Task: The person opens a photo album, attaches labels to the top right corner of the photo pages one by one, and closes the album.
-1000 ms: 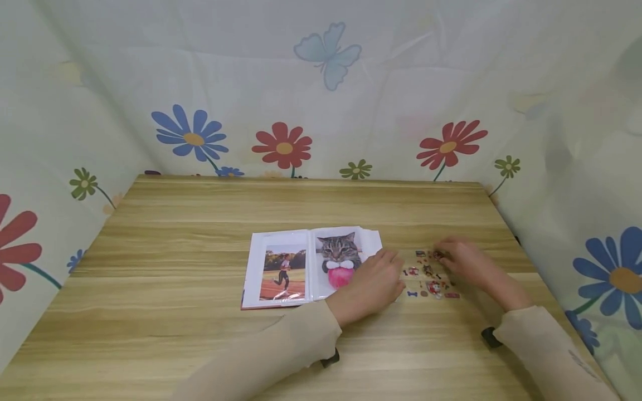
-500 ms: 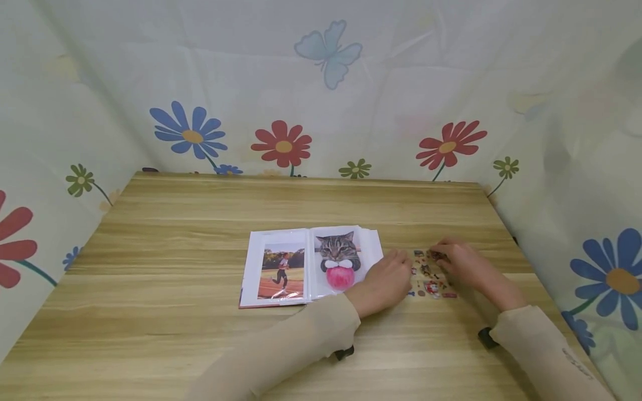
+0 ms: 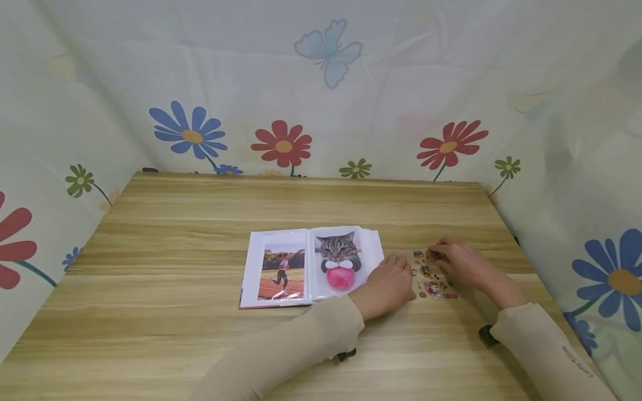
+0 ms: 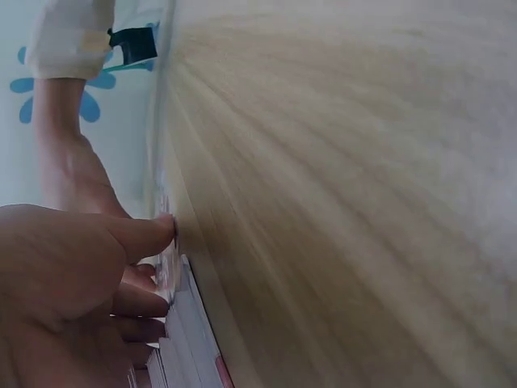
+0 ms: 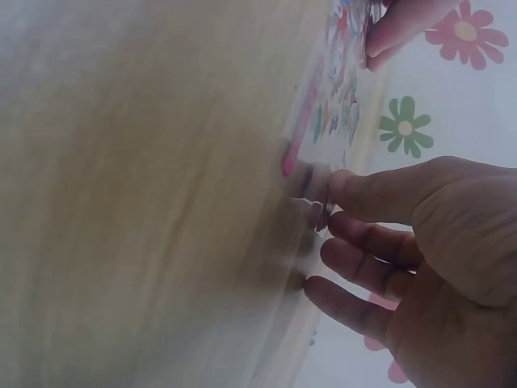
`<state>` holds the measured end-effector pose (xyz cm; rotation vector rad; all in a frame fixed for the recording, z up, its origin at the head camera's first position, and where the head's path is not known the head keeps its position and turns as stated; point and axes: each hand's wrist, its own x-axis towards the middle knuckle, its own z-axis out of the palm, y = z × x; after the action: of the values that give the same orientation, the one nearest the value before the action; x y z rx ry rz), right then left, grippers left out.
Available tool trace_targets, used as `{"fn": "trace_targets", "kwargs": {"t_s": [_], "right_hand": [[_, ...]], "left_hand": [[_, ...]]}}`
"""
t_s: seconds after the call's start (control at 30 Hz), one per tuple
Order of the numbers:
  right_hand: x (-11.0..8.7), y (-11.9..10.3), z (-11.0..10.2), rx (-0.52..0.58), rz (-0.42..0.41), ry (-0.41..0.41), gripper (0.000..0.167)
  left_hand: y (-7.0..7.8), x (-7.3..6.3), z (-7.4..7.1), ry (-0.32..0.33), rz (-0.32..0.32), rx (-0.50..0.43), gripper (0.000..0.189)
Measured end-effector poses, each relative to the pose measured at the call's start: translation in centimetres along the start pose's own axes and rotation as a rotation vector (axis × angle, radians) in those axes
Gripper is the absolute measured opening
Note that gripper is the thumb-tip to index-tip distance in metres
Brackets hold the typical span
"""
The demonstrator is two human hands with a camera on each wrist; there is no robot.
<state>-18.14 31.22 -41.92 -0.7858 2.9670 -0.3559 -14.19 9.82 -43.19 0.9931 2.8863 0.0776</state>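
A clear sticker sheet (image 3: 432, 277) with small colourful cartoon stickers lies on the table, right of an open photo album (image 3: 283, 270). My left hand (image 3: 388, 284) rests at the sheet's left edge, fingers over it and thumb tip down on its near part. At the sheet's far right, my right hand (image 3: 463, 264) pinches a sticker (image 5: 323, 214) between thumb and forefinger, its other fingers held close to the tabletop. The album shows a runner photo (image 3: 282, 270) on its left page and a cat with a pink ball (image 3: 339, 262) on its right page. My left hand covers the album's lower right corner.
The wood-grain table (image 3: 175, 345) ends at a back edge against a flower-print curtain (image 3: 386, 139). Fabric also hangs along both sides. Black straps (image 3: 487, 336) are on the wrists, at the ends of beige sleeves.
My left hand has slid right, off the album's right page and onto the sticker sheet's left edge. The right hand stays nearly in place at the sheet's far right.
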Motion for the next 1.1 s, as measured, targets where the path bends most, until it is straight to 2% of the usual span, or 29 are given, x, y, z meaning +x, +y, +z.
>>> {"fn": "trace_targets", "kwargs": {"t_s": [0.3,0.73,1.1], "right_hand": [[-0.04,-0.25,-0.19,-0.007,-0.005,-0.007,0.026],[0.24,-0.07,-0.05,0.033,0.008,0.062,0.012],[0.27,0.03,-0.12,0.036,0.052,0.107,0.013]], "left_hand": [[0.32,-0.22,-0.39,-0.029,-0.004,0.038,0.062],[0.42,-0.28,-0.5,-0.012,-0.009,0.073,0.06],[0.71,-0.54,-1.0,-0.027,-0.017,0.072,0.06]]}}
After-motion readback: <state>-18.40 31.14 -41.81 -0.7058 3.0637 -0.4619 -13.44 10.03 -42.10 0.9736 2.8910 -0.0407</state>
